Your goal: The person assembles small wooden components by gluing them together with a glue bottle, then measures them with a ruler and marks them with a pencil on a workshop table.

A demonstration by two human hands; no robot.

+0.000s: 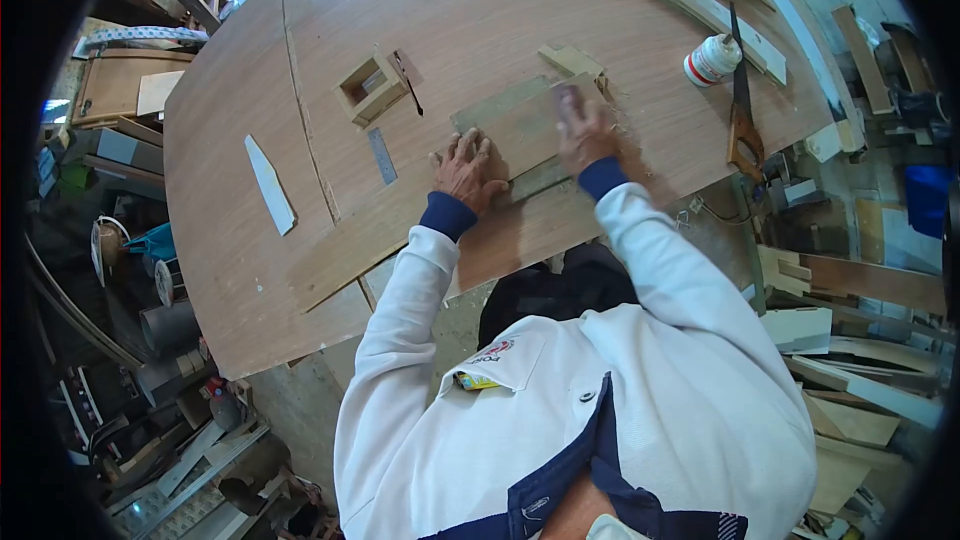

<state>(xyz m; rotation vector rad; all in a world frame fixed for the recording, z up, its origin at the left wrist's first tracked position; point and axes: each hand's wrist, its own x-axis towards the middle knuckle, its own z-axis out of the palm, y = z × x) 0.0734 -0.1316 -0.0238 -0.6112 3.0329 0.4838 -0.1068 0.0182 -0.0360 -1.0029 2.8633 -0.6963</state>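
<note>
A long thin wooden board [400,240] lies slantwise over the near part of the table, with other flat pieces beneath and beside it. My left hand [467,172] presses on the board, fingers spread and holding nothing. Toward the board's right end is my right hand [588,132], smeared by motion, its fingers closed around something small and dark [570,100] that I cannot make out. Just beyond that hand sits a small wooden piece [573,62], with shavings or dust nearby. A greyish-green flat strip [500,103] shows along the board's far edge.
On the wooden table [230,130] are an open wooden box [368,88], a metal rule [382,156], and a pale pointed strip [268,185]. At right stand a white bottle [712,60] and a handsaw [742,105]. Long planks [690,0] line the far edge; wood offcuts [850,420] crowd the floor.
</note>
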